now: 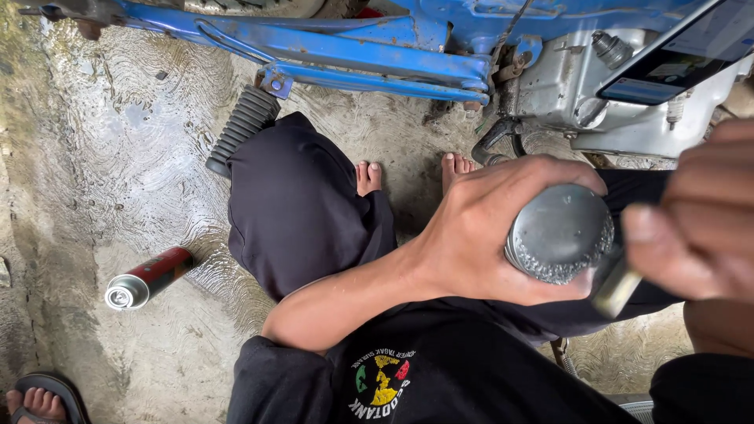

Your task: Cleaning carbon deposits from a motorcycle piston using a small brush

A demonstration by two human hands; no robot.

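At the far left bottom corner a sandalled foot (35, 400) of another person pokes into view on the wet concrete floor (118, 157). Just to its right and a little higher lies a spray can (149, 277) on its side, red-bodied with a dark band and a silver end turned toward the camera; its label is too small to make out. Above, a blue motorbike frame (353, 55) runs across the top, with a black ribbed rubber footpeg (242, 129) hanging from it and touching the person's dark-trousered knee (302, 204). Two bare feet (369, 177) rest on the floor under the frame. On the black shirt at the bottom sits a round printed badge (381, 381) in yellow, green and red with pale lettering around it. Right of centre, the left hand (487, 235) is wrapped tightly around a round silver metal part (559, 233) with a rough, grainy rim, held in front of the lap and below the grey engine casing (613, 94). A dark rectangular panel (683, 55) with a small pale sticker slants across the top right corner. At the far right, blurred and close to the camera, the right hand (699, 228) is pinched shut on a slim metal tool (616, 286) whose end meets the silver part's lower edge.
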